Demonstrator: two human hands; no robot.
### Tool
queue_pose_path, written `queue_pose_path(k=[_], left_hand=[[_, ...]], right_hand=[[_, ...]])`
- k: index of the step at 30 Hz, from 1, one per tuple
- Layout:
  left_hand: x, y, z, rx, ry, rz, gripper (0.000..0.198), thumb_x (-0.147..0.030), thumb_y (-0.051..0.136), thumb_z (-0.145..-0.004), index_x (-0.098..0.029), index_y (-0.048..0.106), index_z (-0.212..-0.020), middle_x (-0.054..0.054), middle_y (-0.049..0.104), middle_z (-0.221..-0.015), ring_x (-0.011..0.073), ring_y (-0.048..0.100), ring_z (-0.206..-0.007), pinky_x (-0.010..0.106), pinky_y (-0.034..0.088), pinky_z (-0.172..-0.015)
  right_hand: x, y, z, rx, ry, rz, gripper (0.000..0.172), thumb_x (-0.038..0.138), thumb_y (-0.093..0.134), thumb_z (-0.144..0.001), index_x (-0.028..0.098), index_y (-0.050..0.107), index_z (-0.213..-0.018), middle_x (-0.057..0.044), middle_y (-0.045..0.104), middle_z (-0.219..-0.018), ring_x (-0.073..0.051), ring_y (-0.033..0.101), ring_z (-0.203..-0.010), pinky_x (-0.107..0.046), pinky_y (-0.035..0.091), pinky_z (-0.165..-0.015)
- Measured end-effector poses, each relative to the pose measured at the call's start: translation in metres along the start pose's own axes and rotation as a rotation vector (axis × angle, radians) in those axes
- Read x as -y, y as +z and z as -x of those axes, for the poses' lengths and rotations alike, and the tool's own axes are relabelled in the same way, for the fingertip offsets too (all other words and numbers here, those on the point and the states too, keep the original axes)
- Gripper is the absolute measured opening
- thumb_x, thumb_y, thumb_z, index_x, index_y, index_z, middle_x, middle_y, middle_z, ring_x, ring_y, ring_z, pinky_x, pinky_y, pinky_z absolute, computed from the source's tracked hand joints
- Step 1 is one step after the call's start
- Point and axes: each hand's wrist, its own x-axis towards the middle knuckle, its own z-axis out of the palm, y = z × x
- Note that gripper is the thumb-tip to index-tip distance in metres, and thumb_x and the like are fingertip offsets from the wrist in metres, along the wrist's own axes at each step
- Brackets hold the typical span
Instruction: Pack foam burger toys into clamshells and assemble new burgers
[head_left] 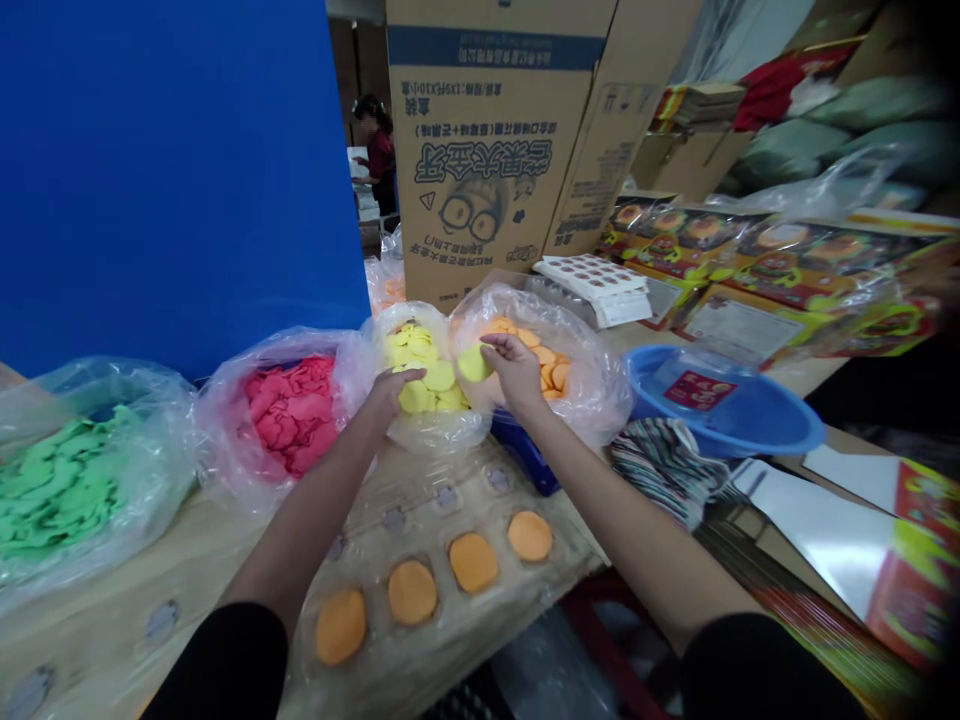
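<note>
We have our left hand [390, 392] pushed against the yellow discs [427, 378] in their clear bag [442, 432]; its fingers are hidden, so we cannot tell whether it has hold of any. Our right hand [516, 372] is partly closed, pinching one yellow disc [474, 363] above the bag of orange discs [544, 360]. Nearer us, a clear tray [427, 490] on the worktop [127, 625] holds more orange discs [412, 592] in separate wells, and our forearms pass above it. To the left lie bags of pink discs [289, 415] and green discs [60, 490], with a blue panel [165, 170] behind them. To the right are a blue basin [720, 405], a striped cloth [664, 470] and printed cards [772, 260]. A blue crate [525, 452] shows only partly beneath the bags. A cardboard box [480, 140] and the panel cut off a distant co-worker [379, 160]. Wrinkled plastic blurs many discs.
</note>
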Motion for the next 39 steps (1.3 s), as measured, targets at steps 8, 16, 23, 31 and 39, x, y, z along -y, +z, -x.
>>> queue_pose_path(k=[8, 16, 23, 31, 39], left_hand=[[-0.010, 0.014, 0.009, -0.038, -0.039, 0.001, 0.053, -0.016, 0.075, -0.054, -0.014, 0.056, -0.103, 0.006, 0.067, -0.068, 0.0269, 0.064, -0.071, 0.038, 0.053, -0.064], [-0.015, 0.012, 0.012, 0.008, -0.037, 0.091, 0.053, -0.013, 0.074, -0.055, -0.012, 0.057, -0.105, 0.009, 0.068, -0.071, 0.0271, 0.064, -0.078, 0.041, 0.052, -0.073], [-0.013, 0.009, 0.026, 0.125, -0.019, 0.130, 0.051, -0.010, 0.072, -0.057, -0.012, 0.057, -0.106, 0.010, 0.068, -0.074, 0.0250, 0.064, -0.074, 0.041, 0.052, -0.073], [-0.014, 0.007, 0.038, 0.216, 0.003, 0.153, 0.048, -0.010, 0.070, -0.060, -0.013, 0.056, -0.106, 0.011, 0.068, -0.082, 0.0238, 0.064, -0.075, 0.041, 0.052, -0.072], [-0.013, 0.004, 0.093, 0.312, 0.081, 0.065, 0.052, -0.015, 0.076, -0.051, -0.012, 0.058, -0.100, 0.009, 0.068, -0.082, 0.0208, 0.064, -0.066, 0.034, 0.053, -0.064]], right_hand=[[0.032, -0.057, 0.053, 0.090, 0.232, 0.102, 0.024, 0.029, 0.063, -0.058, 0.017, 0.057, -0.079, 0.001, 0.058, -0.068, -0.011, 0.053, -0.060, -0.024, 0.042, -0.058], [0.028, -0.096, 0.146, 0.525, 0.572, 0.243, 0.021, 0.028, 0.063, -0.062, 0.016, 0.059, -0.079, 0.002, 0.059, -0.062, -0.011, 0.052, -0.055, -0.022, 0.041, -0.050], [-0.008, -0.104, 0.165, 0.571, 0.409, 0.492, 0.008, 0.021, 0.055, -0.069, 0.016, 0.059, -0.074, 0.001, 0.058, -0.068, -0.013, 0.053, -0.063, -0.023, 0.040, -0.057], [-0.014, -0.111, 0.175, 0.511, -0.062, 0.886, 0.014, 0.011, 0.057, -0.070, 0.019, 0.063, -0.080, -0.005, 0.055, -0.085, -0.020, 0.047, -0.083, -0.033, 0.037, -0.074], [0.011, -0.069, 0.150, 0.209, 0.041, 0.464, 0.021, 0.036, 0.048, -0.081, 0.019, 0.061, -0.082, -0.004, 0.055, -0.080, -0.017, 0.051, -0.079, -0.031, 0.040, -0.072]])
